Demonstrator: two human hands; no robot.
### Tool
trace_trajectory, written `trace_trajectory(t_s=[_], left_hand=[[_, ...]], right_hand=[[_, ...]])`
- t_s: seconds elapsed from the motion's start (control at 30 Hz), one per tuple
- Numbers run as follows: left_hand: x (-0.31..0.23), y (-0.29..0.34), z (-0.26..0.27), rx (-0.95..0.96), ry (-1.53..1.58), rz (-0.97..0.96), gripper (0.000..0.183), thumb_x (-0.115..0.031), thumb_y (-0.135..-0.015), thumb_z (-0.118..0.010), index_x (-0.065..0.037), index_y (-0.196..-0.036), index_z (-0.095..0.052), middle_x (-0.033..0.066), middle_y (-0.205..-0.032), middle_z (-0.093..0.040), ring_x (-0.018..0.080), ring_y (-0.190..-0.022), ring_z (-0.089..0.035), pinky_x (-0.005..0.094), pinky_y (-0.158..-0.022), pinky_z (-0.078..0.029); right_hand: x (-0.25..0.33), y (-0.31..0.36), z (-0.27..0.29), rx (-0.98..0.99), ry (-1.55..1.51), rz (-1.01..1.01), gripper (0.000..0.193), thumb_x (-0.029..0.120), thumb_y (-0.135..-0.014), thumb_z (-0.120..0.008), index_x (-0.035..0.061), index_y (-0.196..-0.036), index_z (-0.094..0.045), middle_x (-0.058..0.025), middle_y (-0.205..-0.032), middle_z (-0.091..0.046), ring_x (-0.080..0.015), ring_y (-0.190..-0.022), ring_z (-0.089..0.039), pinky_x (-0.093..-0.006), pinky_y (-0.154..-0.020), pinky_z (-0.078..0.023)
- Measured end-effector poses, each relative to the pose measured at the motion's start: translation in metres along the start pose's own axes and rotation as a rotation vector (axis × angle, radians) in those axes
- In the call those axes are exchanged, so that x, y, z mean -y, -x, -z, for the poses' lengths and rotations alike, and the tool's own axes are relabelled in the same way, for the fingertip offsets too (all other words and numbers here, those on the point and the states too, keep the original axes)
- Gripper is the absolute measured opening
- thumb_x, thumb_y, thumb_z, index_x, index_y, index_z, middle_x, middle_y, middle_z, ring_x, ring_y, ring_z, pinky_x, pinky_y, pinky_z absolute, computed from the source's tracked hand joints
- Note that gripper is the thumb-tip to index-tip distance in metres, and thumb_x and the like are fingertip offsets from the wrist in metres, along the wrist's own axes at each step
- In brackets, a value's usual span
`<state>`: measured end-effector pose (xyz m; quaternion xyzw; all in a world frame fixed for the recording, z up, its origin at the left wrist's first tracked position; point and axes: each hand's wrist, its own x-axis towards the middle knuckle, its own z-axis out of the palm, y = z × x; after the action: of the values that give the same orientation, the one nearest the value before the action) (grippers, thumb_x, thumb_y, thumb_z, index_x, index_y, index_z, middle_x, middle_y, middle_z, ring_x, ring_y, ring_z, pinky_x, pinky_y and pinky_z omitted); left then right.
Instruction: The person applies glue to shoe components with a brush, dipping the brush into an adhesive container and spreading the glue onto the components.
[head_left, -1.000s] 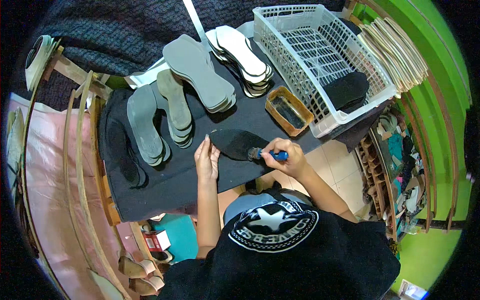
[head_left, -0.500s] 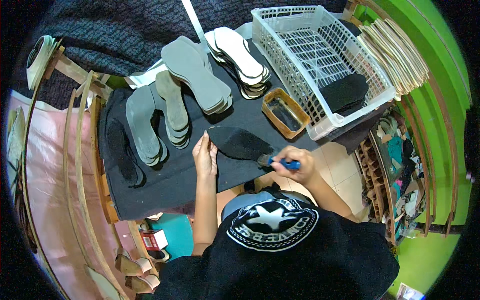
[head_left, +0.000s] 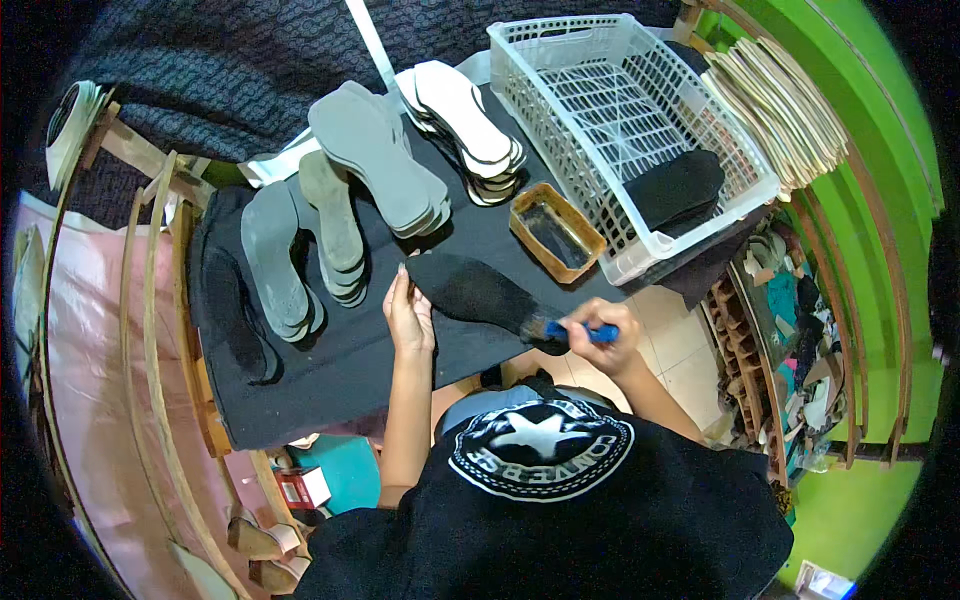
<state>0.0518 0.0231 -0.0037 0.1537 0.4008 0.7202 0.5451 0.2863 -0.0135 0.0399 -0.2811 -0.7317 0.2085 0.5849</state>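
Note:
A black shoe insole point(head_left: 470, 290) lies across the front of the dark cloth-covered table. My left hand point(head_left: 408, 318) pinches its left tip between thumb and fingers. In my right hand point(head_left: 622, 345), closed around its blue handle, is a brush point(head_left: 537, 327); its bristles rest on the insole toward the right end. Behind the insole stands an open rectangular tan container point(head_left: 514, 222) with dark residue inside. Several grey insoles point(head_left: 375, 160) are stacked to the left of that container, with white-topped ones point(head_left: 460, 115) behind.
A white plastic crate point(head_left: 560, 150) holding black pieces point(head_left: 675, 190) stands at the back right. Stacked sheets point(head_left: 780, 115) lie beyond it. More grey insoles point(head_left: 270, 260) and a dark sole-shaped piece point(head_left: 235, 315) are on the left. A rack of scraps point(head_left: 790, 340) stands right of the table.
My right hand has drawn the brush rightward along the insole, closer to its right end. My left hand keeps its hold on the left tip. The whole view has shifted slightly.

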Motion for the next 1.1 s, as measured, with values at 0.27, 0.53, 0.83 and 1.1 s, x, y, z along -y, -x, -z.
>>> trace_trajectory(t_s=[0.27, 0.53, 0.83, 1.1], left_hand=[[0.002, 0.001, -0.004, 0.004, 0.176, 0.071, 0.015, -0.020, -0.081, -0.052, -0.007, -0.084, -0.057, 0.0019, -0.084, -0.058, 0.0073, -0.074, -0.050, 0.0197, -0.067, -0.041], [0.000, 0.003, -0.007, -0.008, 0.182, 0.061, 0.014, -0.020, -0.078, -0.055, -0.006, -0.082, -0.058, -0.0030, -0.078, -0.056, 0.0043, -0.066, -0.045, 0.0160, -0.060, -0.036], [0.004, 0.004, -0.011, -0.009, 0.189, -0.003, 0.015, -0.018, -0.079, -0.052, -0.005, -0.084, -0.057, 0.0005, -0.085, -0.059, 0.0063, -0.076, -0.049, 0.0170, -0.069, -0.038], [0.004, 0.008, -0.011, 0.013, 0.214, -0.046, 0.018, -0.017, -0.079, -0.051, -0.002, -0.089, -0.055, 0.0050, -0.093, -0.058, 0.0111, -0.086, -0.050, 0.0222, -0.082, -0.037]], right_hand=[[-0.004, 0.016, 0.014, -0.020, -0.015, -0.037, 0.028, -0.004, -0.066, -0.062, 0.0055, -0.079, -0.039, -0.0066, -0.055, -0.047, -0.0190, -0.049, -0.054, -0.0285, -0.042, -0.041], [-0.002, 0.019, 0.023, -0.023, 0.069, -0.028, 0.029, -0.002, -0.065, -0.064, 0.0054, -0.079, -0.040, -0.0085, -0.059, -0.052, -0.0191, -0.049, -0.053, -0.0279, -0.042, -0.041], [-0.012, 0.002, 0.007, 0.011, 0.113, 0.003, 0.030, -0.001, -0.066, -0.064, 0.0044, -0.081, -0.039, -0.0095, -0.060, -0.053, -0.0197, -0.049, -0.053, -0.0279, -0.042, -0.041], [-0.003, 0.022, 0.033, -0.071, 0.130, -0.126, 0.027, -0.002, -0.067, -0.063, 0.0038, -0.076, -0.039, -0.0095, -0.059, -0.052, -0.0158, -0.049, -0.052, -0.0259, -0.045, -0.041]])
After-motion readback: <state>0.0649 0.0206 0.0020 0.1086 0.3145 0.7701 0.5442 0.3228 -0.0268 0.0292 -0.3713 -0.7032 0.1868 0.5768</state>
